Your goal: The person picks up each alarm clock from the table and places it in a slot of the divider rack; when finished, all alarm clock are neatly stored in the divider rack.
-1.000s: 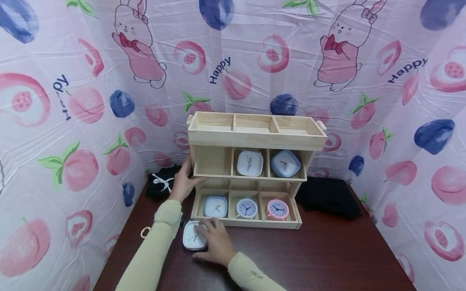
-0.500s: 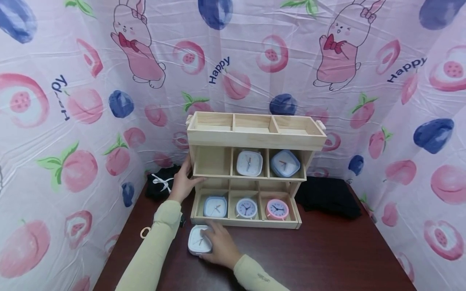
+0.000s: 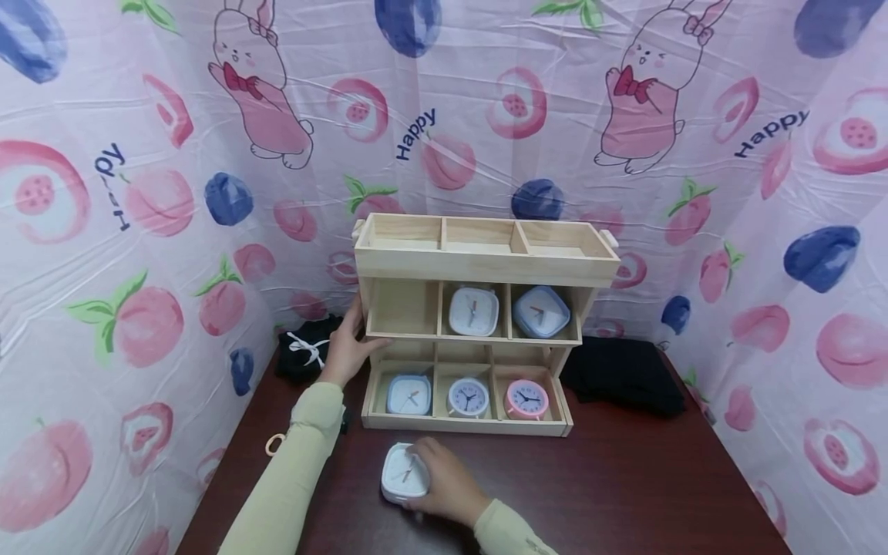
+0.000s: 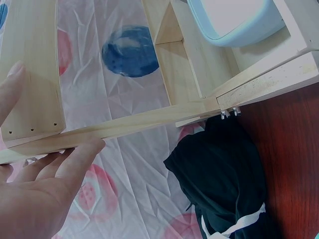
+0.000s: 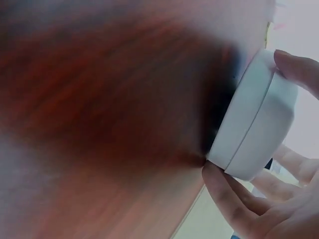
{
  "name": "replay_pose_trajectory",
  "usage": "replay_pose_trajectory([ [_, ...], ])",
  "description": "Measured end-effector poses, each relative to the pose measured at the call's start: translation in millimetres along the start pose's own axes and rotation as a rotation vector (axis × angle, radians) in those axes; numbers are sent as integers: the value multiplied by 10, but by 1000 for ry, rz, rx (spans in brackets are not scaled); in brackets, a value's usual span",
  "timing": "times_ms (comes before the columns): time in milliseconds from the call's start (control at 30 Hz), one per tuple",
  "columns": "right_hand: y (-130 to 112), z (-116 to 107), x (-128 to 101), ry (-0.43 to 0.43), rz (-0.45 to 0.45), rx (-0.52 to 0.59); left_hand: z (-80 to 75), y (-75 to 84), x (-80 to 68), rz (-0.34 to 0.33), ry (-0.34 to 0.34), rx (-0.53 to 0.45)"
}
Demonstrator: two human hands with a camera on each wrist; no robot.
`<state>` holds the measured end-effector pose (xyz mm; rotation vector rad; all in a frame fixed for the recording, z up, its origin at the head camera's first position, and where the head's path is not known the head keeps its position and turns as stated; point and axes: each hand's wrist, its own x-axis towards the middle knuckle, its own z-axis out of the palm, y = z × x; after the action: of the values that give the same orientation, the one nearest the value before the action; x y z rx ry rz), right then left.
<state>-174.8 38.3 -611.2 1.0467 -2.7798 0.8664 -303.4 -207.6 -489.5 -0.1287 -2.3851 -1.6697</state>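
Note:
A white square alarm clock (image 3: pixel 405 472) is pinched between thumb and fingers of my right hand (image 3: pixel 451 482), low over the table in front of the rack. In the right wrist view the clock (image 5: pixel 254 117) shows its white side, thumb at one edge and fingertips at the other. My left hand (image 3: pixel 349 351) holds the left side of the tiered wooden rack (image 3: pixel 486 266); in the left wrist view its fingers (image 4: pixel 82 162) lie against the side slat, thumb by the tray end. The middle tier's left compartment (image 3: pixel 405 307) is bare.
Middle tier: a white clock (image 3: pixel 474 311) and a blue one (image 3: pixel 542 311). Bottom tier: a blue square clock (image 3: pixel 409 395), a lavender round one (image 3: pixel 468 398), a pink round one (image 3: pixel 526 399). Black cloth (image 3: pixel 624 375) lies right, a black bundle (image 3: pixel 305 351) left, a wooden ring (image 3: pixel 274 444) nearby.
My right hand has moved the white clock rightward and toward me across the front of the rack, its grip closing more around the clock. The left hand stays on the rack.

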Motion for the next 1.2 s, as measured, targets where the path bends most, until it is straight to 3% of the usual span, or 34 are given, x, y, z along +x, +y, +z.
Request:
replay_pose_trajectory([
  [433,169,-147,-323,-4,142,32,-11,-4,-20,-16,-6,26],
  [700,285,-274,-456,155,92,-29,-12,-3,-13,-10,0,12],
  [933,252,-626,-358,280,136,21,-6,-7,5,-3,3,21],
  [1200,223,-982,-82,407,56,17,-7,5,-1,-4,1,12],
])
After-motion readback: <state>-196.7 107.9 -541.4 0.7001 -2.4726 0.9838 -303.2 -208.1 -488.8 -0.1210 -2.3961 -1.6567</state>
